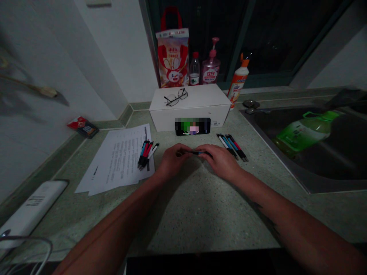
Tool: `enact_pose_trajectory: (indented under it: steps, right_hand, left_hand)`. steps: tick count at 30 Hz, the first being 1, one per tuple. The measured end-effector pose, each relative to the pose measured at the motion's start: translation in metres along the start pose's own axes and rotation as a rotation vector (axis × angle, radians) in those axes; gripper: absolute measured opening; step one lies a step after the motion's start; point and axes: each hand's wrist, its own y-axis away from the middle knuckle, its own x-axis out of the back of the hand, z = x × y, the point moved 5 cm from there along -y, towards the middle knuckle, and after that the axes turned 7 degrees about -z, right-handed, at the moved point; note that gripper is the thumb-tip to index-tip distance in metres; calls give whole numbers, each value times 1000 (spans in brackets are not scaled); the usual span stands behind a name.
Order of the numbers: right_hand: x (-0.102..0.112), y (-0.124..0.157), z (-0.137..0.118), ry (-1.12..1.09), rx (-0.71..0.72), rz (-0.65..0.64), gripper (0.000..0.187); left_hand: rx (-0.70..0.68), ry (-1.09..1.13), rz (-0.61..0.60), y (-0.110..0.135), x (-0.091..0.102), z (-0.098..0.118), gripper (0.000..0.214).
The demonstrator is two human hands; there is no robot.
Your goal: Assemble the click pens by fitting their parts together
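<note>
The pen (195,152) lies crosswise just above the worktop (183,214), long axis left to right, the grip of the left hand (172,162) pinched on its left end and that of the right hand (220,162) closed on its right end, a pen bundle (146,152) further left, a pen row (232,146) further right.

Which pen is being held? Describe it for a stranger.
From the white box, come forward past the phone. The pen lies level between the left hand and right hand. Unlike the left bunch on the paper and the right bunch by the sink, it is single and held.
</note>
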Motion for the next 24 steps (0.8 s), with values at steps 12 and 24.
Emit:
enact_pose_trajectory:
  steps: [12, 24]
  right_hand:
    - [0, -2, 4, -307, -88, -30, 22]
    - [26, -2, 31, -808, -242, 435, 38]
  left_hand:
    - [-90, -205, 59, 5, 5, 7, 5]
    - [-47, -86, -41, 7, -8, 6, 7]
